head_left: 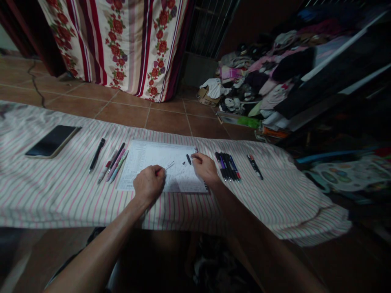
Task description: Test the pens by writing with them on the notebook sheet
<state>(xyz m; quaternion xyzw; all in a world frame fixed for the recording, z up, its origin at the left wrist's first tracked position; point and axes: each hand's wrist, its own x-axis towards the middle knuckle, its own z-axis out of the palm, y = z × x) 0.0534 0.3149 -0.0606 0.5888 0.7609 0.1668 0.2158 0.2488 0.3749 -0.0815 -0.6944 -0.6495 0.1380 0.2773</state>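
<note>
My left hand (149, 181) is closed around a slim, pale pen part (169, 165), whose thin end points right over the spiral notebook (152, 152). Curled at the notebook's right side is my right hand (205, 166), its thumb and forefinger pinched together; whether anything small is between them I cannot make out. Just left of those fingertips lies a short black pen piece (188, 159). A tiny dark pen tip (183, 163) rests beside it on the page. Printed or written lines cover the notebook's left side.
Several pens (114, 165) lie left of the notebook, with a black pen (97, 156) and a phone (53, 141) farther left. Right of it is a row of dark pens (227, 167), then more pens (255, 166). Everything rests on a striped cloth (171, 211).
</note>
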